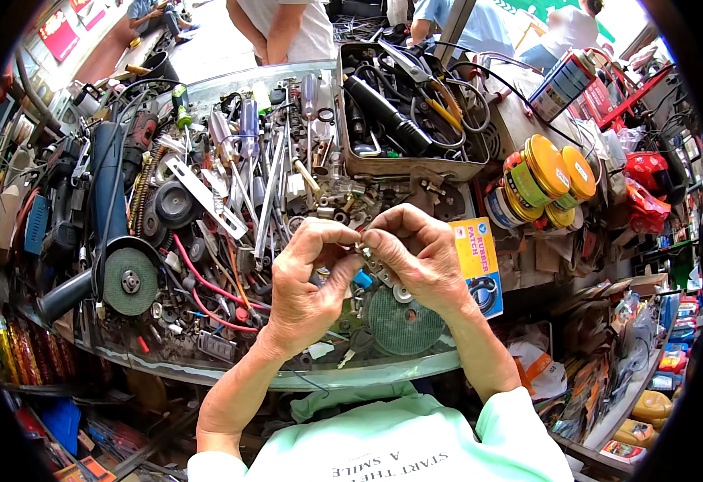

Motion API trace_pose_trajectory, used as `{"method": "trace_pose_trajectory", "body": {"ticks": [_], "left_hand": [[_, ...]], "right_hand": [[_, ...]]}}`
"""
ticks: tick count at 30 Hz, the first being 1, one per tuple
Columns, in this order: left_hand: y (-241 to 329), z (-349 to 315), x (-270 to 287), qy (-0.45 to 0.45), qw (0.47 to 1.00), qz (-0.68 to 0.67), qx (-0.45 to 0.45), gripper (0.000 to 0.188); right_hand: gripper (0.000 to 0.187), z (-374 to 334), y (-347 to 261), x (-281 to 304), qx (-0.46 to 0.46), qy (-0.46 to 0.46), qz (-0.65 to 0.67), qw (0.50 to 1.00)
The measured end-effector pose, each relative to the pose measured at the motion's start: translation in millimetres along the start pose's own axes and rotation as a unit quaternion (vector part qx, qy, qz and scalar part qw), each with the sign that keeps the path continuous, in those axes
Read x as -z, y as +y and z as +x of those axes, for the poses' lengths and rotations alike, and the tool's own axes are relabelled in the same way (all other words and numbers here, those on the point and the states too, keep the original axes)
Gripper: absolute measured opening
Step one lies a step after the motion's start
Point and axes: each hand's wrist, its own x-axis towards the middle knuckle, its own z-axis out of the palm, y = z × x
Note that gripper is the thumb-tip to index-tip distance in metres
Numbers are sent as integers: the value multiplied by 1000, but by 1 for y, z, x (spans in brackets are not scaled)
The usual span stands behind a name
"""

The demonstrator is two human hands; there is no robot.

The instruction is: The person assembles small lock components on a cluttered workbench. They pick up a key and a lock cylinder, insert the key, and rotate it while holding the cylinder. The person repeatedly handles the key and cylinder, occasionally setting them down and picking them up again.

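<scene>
My left hand (313,273) and my right hand (417,255) meet over the cluttered glass-topped bench, fingertips almost touching. Between them is a tiny metallic piece (365,251), too small to name. Both hands are closed in a pinch, and the fingers partly hide what they hold. Below the fingertips a small blue piece (362,279) shows beside the left thumb. A round green cutting disc (406,325) lies flat under my right wrist. Just right of that wrist lies a yellow and blue box of rubber patches (480,261).
An angle grinder (110,217) lies at the left among loose screwdrivers and parts. A metal box (415,167) of tools and cables stands at the back. Yellow-lidded tins (546,167) are stacked at the right. Another person (283,28) stands beyond the bench.
</scene>
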Motion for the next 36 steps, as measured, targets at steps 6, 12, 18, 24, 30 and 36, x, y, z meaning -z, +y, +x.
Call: {"method": "trace_pose_trajectory", "body": {"ticks": [6, 12, 18, 24, 30, 36], "left_hand": [[13, 0, 0, -2, 990, -85, 112, 18], [6, -2, 3, -50, 994, -33, 90, 29], [10, 2, -3, 22, 996, -55, 71, 27], [8, -1, 4, -21, 992, -59, 111, 30], [5, 2, -6, -19, 1000, 0, 0, 27], [14, 1, 4, -51, 976, -110, 182, 28]], "right_hand": [[19, -3, 7, -1, 4, 10, 22, 1000], [19, -7, 6, 2, -5, 9, 12, 1000], [20, -10, 6, -3, -31, 28, 9, 999], [18, -13, 10, -2, -6, 9, 4, 1000], [16, -12, 14, -5, 31, 36, -24, 999], [18, -14, 15, -6, 49, 35, -31, 998]]}}
